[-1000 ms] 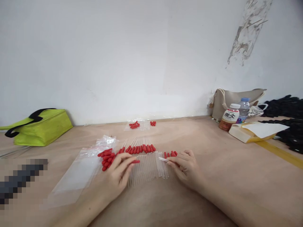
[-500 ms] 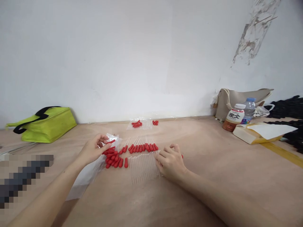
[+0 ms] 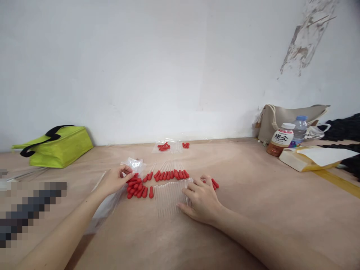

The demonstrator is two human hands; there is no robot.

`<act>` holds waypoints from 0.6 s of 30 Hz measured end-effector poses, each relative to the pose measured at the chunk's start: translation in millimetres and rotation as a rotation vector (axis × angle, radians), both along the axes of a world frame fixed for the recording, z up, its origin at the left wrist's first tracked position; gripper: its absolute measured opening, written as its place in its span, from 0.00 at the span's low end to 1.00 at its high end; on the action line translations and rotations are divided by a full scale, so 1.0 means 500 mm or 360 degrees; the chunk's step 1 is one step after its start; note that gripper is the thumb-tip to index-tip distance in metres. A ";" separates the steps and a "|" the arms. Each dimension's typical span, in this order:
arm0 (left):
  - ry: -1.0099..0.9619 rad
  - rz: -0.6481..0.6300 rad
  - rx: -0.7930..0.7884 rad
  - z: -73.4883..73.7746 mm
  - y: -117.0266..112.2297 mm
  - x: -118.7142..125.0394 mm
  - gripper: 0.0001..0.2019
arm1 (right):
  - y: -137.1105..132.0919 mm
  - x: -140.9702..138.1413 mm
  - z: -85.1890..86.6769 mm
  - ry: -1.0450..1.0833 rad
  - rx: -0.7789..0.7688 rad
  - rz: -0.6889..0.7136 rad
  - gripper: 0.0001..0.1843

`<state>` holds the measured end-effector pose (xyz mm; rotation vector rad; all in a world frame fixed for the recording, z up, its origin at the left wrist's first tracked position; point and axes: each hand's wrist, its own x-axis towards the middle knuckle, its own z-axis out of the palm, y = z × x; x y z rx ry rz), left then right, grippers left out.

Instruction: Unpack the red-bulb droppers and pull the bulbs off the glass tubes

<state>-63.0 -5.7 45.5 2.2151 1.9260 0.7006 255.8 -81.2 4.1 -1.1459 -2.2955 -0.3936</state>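
Note:
My left hand (image 3: 115, 180) is at the upper left of a heap of red rubber dropper bulbs (image 3: 137, 188), its thumb and fingers pinched on a bulb that is mostly hidden by them. Over the right end of a row of clear glass tubes (image 3: 168, 198) rests my right hand (image 3: 204, 202), thumb and fingers apart, touching the tubes. Beyond this row lie droppers with red bulbs (image 3: 168, 175) fitted on thin clear tubes that point away from me. More red bulbs (image 3: 215, 183) show just behind my right hand, partly covered by it.
A clear plastic bag (image 3: 133, 165) lies beyond my left hand. Near the wall are bagged red bulbs and tubes (image 3: 164, 146). A lime-green bag (image 3: 62, 146) stands at left. At right are a brown drink bottle (image 3: 281, 139), a water bottle (image 3: 299, 129) and a beige bag (image 3: 295, 112).
My left hand has lowered onto the bulb heap, its fingers closing together. My right hand's thumb has spread left over the tubes, and more red bulbs show behind that hand.

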 end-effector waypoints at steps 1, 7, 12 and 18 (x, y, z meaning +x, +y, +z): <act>-0.0016 -0.0001 -0.0022 0.001 0.000 0.000 0.18 | 0.000 0.000 0.000 -0.0005 -0.0011 0.0002 0.20; -0.0034 0.0132 -0.0041 0.012 -0.003 -0.002 0.20 | -0.002 0.001 -0.004 -0.0009 -0.0022 -0.0004 0.22; 0.0166 0.0252 0.0334 0.026 -0.017 0.021 0.16 | 0.006 0.011 0.013 0.0124 0.0093 -0.0008 0.22; 0.0696 -0.0136 0.0343 0.030 -0.014 0.114 0.10 | 0.027 0.063 0.035 0.0227 0.0200 -0.0148 0.16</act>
